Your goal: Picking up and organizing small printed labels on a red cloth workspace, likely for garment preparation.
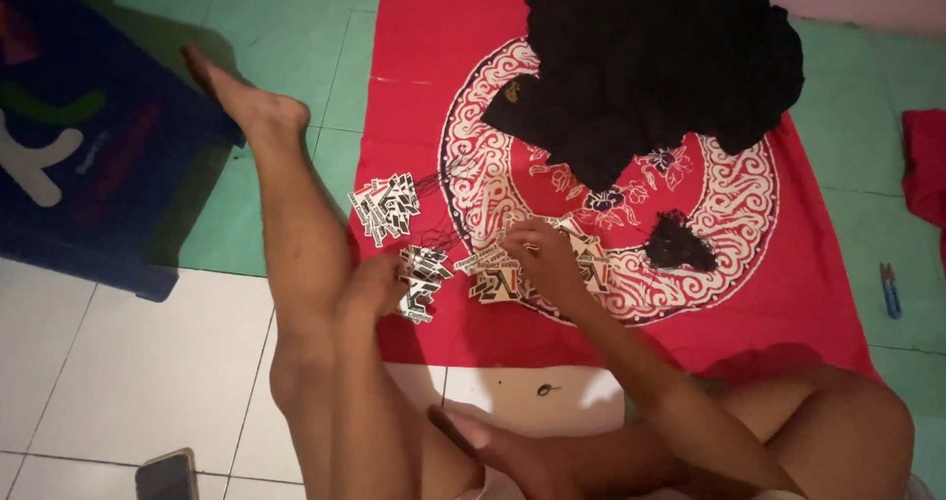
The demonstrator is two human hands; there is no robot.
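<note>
Sorting paper tags on a red cloth

The left hand (372,285) pinches a small stack of tags (424,281); the right hand (540,256) rests, fingers curled, on the bigger pile (493,278) just beside it. A third bunch (386,206) lies apart, on the red cloth (788,293).

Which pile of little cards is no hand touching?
The far pile of cards, nearest the outstretched foot. It lies alone at the red cloth's edge, while the left hand and right hand rest on the two nearer piles.
</note>
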